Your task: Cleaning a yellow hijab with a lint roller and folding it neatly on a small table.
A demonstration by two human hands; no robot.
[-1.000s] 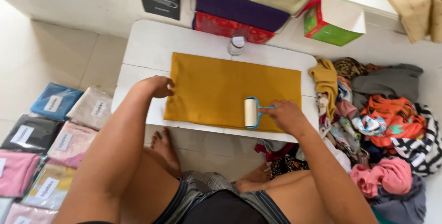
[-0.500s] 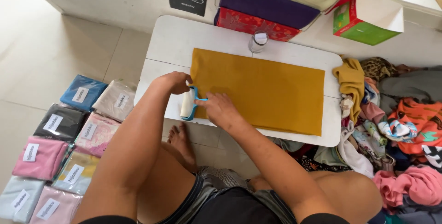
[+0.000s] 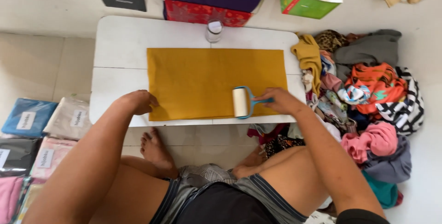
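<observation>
- The flat mustard-yellow folded cloth [image 3: 207,79] lies spread on the low white rectangular worktop [image 3: 119,40], its near long edge running just inside the worktop's near edge
- The right hand [image 3: 282,100] is clenched round the blue handle of a white lint roller [image 3: 240,102]; the roller drum rests on the cloth toward its 4 o'clock corner, close to the near edge
- The left hand [image 3: 139,101] presses down, fingers curled, on the cloth's 8 o'clock corner and grasps nothing
- Bare worktop shows at 9 o'clock of the cloth and in a strip along 12 o'clock, where a small clear jar with a white lid [image 3: 213,30] stands just off the cloth's far edge
- At 3 o'clock the cloth nearly meets the worktop's end, and a heap of mixed coloured clothes [image 3: 368,95] crowds that end
- Wrapped folded garments in clear bags [image 3: 41,127] lie on the floor at 8 o'clock, apart from the worktop
</observation>
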